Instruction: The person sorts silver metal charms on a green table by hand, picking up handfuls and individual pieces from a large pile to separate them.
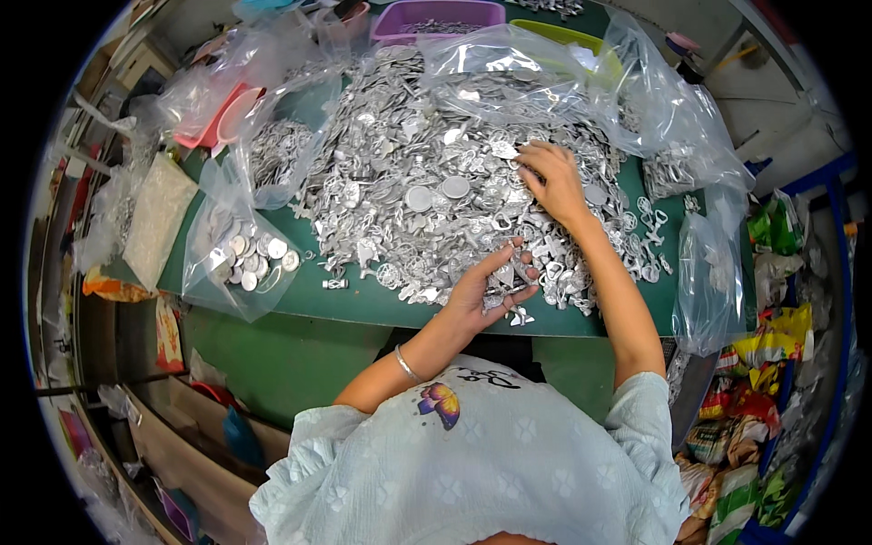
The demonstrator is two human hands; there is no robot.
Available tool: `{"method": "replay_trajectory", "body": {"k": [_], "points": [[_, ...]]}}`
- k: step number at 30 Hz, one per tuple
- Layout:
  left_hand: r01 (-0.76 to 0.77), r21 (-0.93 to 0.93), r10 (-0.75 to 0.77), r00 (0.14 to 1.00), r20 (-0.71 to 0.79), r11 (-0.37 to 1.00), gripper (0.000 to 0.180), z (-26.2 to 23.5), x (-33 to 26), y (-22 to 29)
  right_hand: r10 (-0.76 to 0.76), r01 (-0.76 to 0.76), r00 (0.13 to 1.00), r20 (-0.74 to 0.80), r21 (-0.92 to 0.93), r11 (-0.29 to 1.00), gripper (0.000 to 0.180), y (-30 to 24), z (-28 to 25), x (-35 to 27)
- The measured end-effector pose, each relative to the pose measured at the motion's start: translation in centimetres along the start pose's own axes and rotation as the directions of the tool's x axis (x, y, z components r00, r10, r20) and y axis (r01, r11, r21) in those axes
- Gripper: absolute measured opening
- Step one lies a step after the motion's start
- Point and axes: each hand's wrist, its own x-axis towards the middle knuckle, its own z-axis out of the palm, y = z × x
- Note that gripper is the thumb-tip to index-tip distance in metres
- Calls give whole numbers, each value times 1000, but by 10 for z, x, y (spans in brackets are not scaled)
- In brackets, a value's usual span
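A wide heap of small silver metal pieces [391,182], flat charms, discs and openwork shapes, covers the middle of the green table [363,304]. Low at the heap's near edge, my left hand [481,292] is cupped, its fingers curled around several small metal charms [493,300]. My right hand [556,182] reaches over the right part of the heap. Its fingers are stretched forward with the thumb apart, the tips touching or just above the pieces beside a bright flat charm [504,151]. Nothing shows held in it.
A clear bag with round discs [250,259] lies at the left, beside another bag of metal pieces [277,150]. A purple basin [381,25] and a yellow-green tray [559,34] stand at the back. Clear plastic bags [708,272] drape the right edge. Colourful packages [772,345] fill a blue-framed rack.
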Motion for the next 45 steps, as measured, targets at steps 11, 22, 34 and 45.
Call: {"method": "replay_trajectory", "body": {"k": [11,22,34,45], "points": [[-117,61,122,989,-84,991,29,0,-7,8,77,-111,976,-201,-165,980,25,-33,14,29],[-193,-27,195,976,93,981,40,-13,-3,35,378,-367,926,8,265,892,17,-75,-8,14],[-170,-55,172,984,39,984,33,-20,-30,34,-35,43,999,27,-418,907,8,-51,15,23],[-247,34,249,966,-66,968,40,-25,-46,51,-169,180,967,190,-44,983,18,-180,-31,-22]]}}
